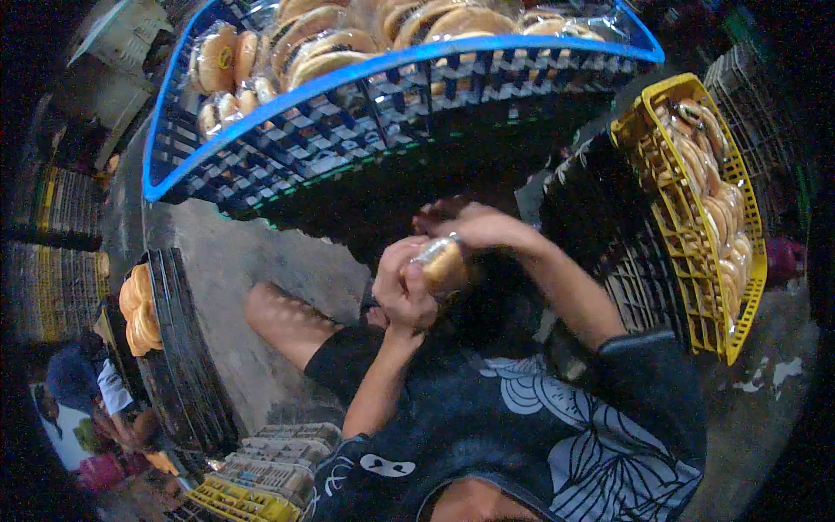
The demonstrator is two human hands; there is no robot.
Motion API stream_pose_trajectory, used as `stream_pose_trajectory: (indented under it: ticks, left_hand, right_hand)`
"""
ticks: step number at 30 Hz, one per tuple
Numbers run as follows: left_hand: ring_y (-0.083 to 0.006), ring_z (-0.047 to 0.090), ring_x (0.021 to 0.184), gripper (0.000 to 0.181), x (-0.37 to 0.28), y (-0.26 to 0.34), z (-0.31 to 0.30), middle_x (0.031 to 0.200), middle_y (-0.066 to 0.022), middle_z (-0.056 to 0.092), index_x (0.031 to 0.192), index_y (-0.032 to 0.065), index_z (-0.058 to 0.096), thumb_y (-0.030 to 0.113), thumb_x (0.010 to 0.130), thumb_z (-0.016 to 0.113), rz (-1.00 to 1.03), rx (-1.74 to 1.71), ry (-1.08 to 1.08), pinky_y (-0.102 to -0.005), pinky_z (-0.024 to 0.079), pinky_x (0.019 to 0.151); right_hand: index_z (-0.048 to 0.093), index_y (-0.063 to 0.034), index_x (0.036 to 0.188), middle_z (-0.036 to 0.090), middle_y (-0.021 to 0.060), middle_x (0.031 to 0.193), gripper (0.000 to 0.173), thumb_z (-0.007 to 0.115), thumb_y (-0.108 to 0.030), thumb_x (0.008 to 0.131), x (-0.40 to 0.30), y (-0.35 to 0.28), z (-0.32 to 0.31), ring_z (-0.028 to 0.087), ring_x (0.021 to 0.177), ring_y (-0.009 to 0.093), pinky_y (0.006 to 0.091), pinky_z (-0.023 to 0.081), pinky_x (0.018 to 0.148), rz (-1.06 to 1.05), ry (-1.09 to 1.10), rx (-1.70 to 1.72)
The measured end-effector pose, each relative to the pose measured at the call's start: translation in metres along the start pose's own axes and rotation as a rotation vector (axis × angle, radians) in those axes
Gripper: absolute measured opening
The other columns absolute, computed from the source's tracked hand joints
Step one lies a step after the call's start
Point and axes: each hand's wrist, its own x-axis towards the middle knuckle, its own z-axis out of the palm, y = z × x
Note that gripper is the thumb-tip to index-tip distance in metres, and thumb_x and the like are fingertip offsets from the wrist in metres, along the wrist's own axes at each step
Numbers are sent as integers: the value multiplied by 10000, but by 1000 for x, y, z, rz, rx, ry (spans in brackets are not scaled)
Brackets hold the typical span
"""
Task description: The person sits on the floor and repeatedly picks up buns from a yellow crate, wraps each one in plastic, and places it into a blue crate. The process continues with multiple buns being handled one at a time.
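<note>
A golden bun in a clear plastic wrapper [440, 266] sits in my left hand [406, 287], with the thumb laid across it. My right hand [466, 225] is just beyond the bun's upper end; it is blurred, and I cannot tell whether its fingers touch the wrapper. Above both hands stands a blue plastic crate [365, 75] full of wrapped buns [333, 49], some showing a dark filling. To the right, a yellow plastic crate [701, 326] holds more wrapped buns [717, 196].
Dark stacked trays [189, 352] stand at the left, with unwrapped buns [140, 310] on top. Stacked crates [280, 457] lie at the lower left. Another person [98, 404] is beyond them. Concrete floor [222, 352] shows beside my bare knee [287, 320].
</note>
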Motion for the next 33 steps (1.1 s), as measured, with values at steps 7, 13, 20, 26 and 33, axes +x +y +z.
stream_pose_trajectory:
  ticks: [7, 13, 20, 26, 33]
  left_hand:
    - [-215, 509, 913, 495, 162, 46, -36, 1027, -84, 512, 1076, 9, 437, 454, 862, 390, 170, -346, 109, -344, 397, 846]
    - [-268, 563, 868, 557, 286, 60, -44, 983, -174, 559, 1101, -33, 445, 407, 780, 567, 659, 360, -464, -333, 439, 778]
    - [-310, 578, 807, 572, 271, 78, -44, 814, -210, 595, 993, 69, 597, 566, 797, 392, -170, 809, -1086, -381, 425, 753]
    - [-297, 582, 784, 635, 259, 73, -60, 783, -173, 604, 942, 90, 629, 634, 766, 353, -140, 791, -1049, -390, 427, 733]
    - [-238, 538, 934, 679, 231, 79, -50, 995, -171, 553, 1101, -27, 452, 545, 744, 534, -186, -49, -391, -332, 408, 820]
  right_hand:
    - [558, -7, 972, 612, 143, 862, 395, 656, -295, 721, -60, -103, -11, 598, 745, 203, 306, 469, 677, -761, 655, -184]
    - [582, 15, 926, 616, 89, 821, 246, 589, -167, 761, -62, -225, -94, 590, 729, 165, 257, 468, 675, -1058, 1093, -367]
    - [594, -13, 913, 611, 119, 776, 336, 636, -214, 648, 70, -258, -140, 575, 675, 245, 347, 446, 620, -560, 363, -1264]
    - [606, -13, 841, 600, 164, 819, 410, 698, -279, 544, 60, -254, -109, 569, 706, 289, 374, 441, 602, -371, 207, -1396]
    - [493, -5, 851, 550, 148, 860, 362, 659, -247, 639, -66, -239, -91, 534, 846, 290, 339, 420, 724, -921, 796, -995]
